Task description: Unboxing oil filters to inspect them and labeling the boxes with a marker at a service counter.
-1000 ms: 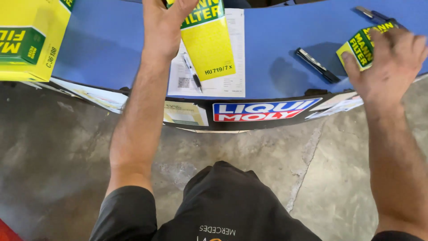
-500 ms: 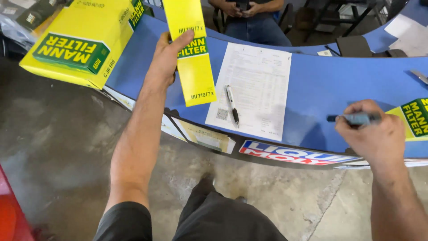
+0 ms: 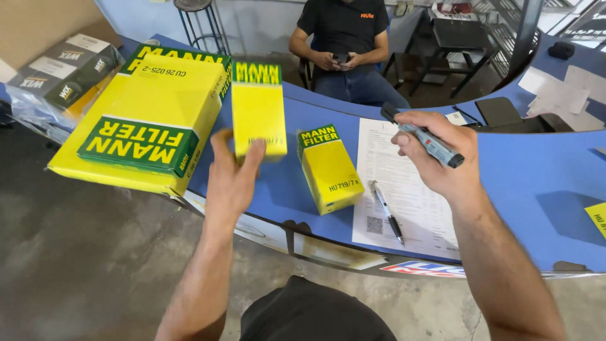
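Observation:
My left hand [image 3: 232, 180] holds up a tall yellow and green carton [image 3: 257, 108] above the blue counter [image 3: 536, 189], gripping its lower end. My right hand [image 3: 442, 158] is shut on a grey marker [image 3: 423, 136] held over a printed sheet [image 3: 410, 189]. Between my hands a smaller yellow and green carton [image 3: 329, 167] lies on the counter. A large flat yellow and green box [image 3: 148, 120] lies to the left of my left hand.
A black pen [image 3: 386, 211] lies on the printed sheet. Black and yellow cartons [image 3: 63, 72] sit at the far left. A seated person [image 3: 344, 44] holds a phone behind the counter. More papers [image 3: 555, 88] lie at the far right, and a yellow box corner [image 3: 596, 218] shows at the edge.
The view has swung left. My left hand lifted the tall carton off the counter. My right hand rose with the marker from the right edge to above the sheet.

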